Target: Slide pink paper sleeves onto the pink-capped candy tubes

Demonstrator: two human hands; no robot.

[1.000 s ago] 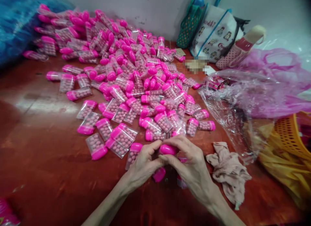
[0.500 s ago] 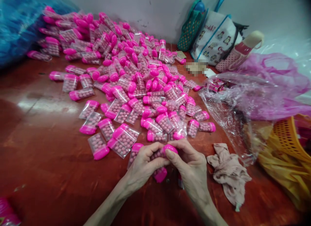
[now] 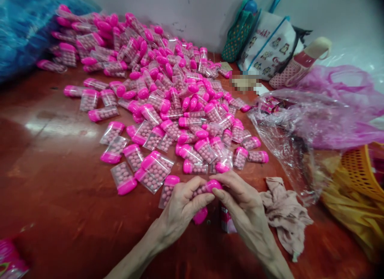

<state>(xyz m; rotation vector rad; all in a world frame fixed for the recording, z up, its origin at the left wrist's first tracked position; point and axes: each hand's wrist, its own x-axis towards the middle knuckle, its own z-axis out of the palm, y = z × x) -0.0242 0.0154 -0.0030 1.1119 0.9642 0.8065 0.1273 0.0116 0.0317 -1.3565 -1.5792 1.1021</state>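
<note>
Between my two hands is a small clear candy container (image 3: 200, 190) with pink balls inside and a bright pink cap (image 3: 213, 185). My left hand (image 3: 183, 201) is closed around its clear body. At the cap end, my right hand (image 3: 240, 199) pinches with thumb and fingers. Just below my left fingers, another pink cap (image 3: 200, 215) shows; the rest of that piece is hidden. A similar container (image 3: 169, 187) lies beside my left hand. Partly behind my right hand is a small pink and white packet (image 3: 227, 220).
A big heap of filled pink-capped containers (image 3: 156, 83) spreads over the red-brown floor to the wall. Right of my hands lie a crumpled cloth (image 3: 286, 215), clear plastic and a yellow basket (image 3: 357, 167). Bags (image 3: 267, 47) lean on the wall; a blue bag (image 3: 33, 35) is far left.
The view has shifted slightly. My right thumb has slid off the top of the cap to its lower edge, and more of the packet beside my right hand shows.
</note>
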